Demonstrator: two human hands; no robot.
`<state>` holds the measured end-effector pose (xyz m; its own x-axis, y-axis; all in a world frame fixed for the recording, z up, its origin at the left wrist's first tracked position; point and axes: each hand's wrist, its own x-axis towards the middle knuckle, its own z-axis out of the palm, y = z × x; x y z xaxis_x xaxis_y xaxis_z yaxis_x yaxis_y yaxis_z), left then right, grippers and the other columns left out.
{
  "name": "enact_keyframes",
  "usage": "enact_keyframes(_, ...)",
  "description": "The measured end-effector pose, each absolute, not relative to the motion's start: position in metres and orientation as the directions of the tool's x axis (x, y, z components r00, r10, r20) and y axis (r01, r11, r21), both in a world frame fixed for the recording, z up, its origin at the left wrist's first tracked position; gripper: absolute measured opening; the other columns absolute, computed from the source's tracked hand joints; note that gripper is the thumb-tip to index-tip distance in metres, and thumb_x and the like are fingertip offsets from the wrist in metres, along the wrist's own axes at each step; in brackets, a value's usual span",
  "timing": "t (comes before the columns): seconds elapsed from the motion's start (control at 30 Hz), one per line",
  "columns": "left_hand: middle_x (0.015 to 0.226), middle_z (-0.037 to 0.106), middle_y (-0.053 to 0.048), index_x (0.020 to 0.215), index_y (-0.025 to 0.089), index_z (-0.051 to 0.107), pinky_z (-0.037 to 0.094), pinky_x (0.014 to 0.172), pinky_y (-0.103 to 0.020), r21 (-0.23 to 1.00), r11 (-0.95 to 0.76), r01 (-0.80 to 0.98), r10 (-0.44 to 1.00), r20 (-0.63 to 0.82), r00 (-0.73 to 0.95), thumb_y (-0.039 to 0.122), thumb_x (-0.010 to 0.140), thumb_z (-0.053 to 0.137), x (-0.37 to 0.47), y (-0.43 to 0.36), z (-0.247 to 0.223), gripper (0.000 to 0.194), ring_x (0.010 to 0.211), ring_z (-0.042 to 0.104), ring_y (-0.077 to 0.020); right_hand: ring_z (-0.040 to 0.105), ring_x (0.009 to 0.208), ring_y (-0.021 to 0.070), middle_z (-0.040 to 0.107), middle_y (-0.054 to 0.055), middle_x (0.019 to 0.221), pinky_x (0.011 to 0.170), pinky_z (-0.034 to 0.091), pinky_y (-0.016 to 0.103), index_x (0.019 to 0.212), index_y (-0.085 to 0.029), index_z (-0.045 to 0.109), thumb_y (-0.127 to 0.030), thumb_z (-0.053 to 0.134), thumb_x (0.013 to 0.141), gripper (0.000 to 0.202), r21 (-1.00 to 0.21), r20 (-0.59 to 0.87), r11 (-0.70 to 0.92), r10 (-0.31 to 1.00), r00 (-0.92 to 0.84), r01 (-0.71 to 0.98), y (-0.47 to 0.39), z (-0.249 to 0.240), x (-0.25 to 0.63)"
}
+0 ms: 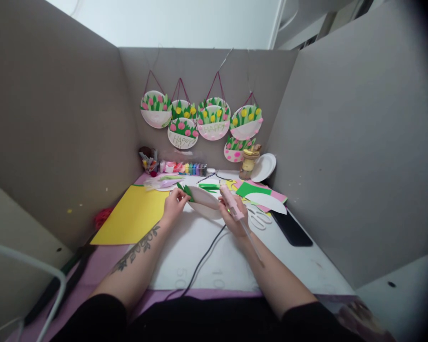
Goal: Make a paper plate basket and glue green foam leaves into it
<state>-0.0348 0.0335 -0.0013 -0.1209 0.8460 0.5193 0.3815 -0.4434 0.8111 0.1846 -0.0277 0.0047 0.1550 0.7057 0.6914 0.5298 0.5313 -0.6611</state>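
In front of me a white paper plate pocket (pixel 206 203) is held tilted above the table. My left hand (pixel 176 202) pinches at its left end, fingers closed on a green paper leaf (pixel 186 191) at the rim. My right hand (pixel 235 216) is wrapped round a pink hot glue gun (pixel 231 202), its nozzle pointing up and away from me. A clear glue stick (pixel 253 244) sticks out of the gun's back, over my right forearm. The fingertips of my right hand also touch the plate's right edge. A black cord (pixel 207 254) runs down toward me.
White scissors (pixel 258 217), a black phone (pixel 292 228) and a white paper piece (pixel 267 202) lie right. Yellow paper (pixel 133 216) covers the left. Green strips (pixel 209 187) and paint bottles (pixel 189 168) stand behind. Several decorated plates (pixel 214 128) hang on the grey back wall.
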Motion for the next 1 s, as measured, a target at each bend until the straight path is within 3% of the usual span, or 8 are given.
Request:
enact_keyframes(0.2,0.062,0.053,0.005,0.067,0.021,0.046,0.033,0.060,-0.023,0.757,-0.367,0.541,0.865,0.492,-0.102,0.029,0.072,0.063,-0.034,0.040,-0.006,0.020,0.059,0.046,-0.0119,0.065,0.084,0.0198,0.068,0.006,0.092,0.077,0.051,0.032,0.100,-0.020,0.063,-0.028,0.059,0.079,0.022,-0.666,0.695,0.542,0.700,0.164,0.512,-0.029,0.007,0.184)
enact_keyframes(1.0,0.065,0.056,0.004,0.071,0.021,0.049,0.035,0.060,-0.023,0.711,-0.353,0.608,0.881,0.472,-0.041,0.032,0.074,0.061,-0.034,0.046,-0.014,0.017,0.061,0.051,-0.0131,0.065,0.082,0.0187,0.068,0.007,0.096,0.074,0.052,0.032,0.100,-0.020,0.063,-0.029,0.060,0.080,0.022,-0.658,0.702,0.549,0.695,0.157,0.515,-0.029,0.006,0.184)
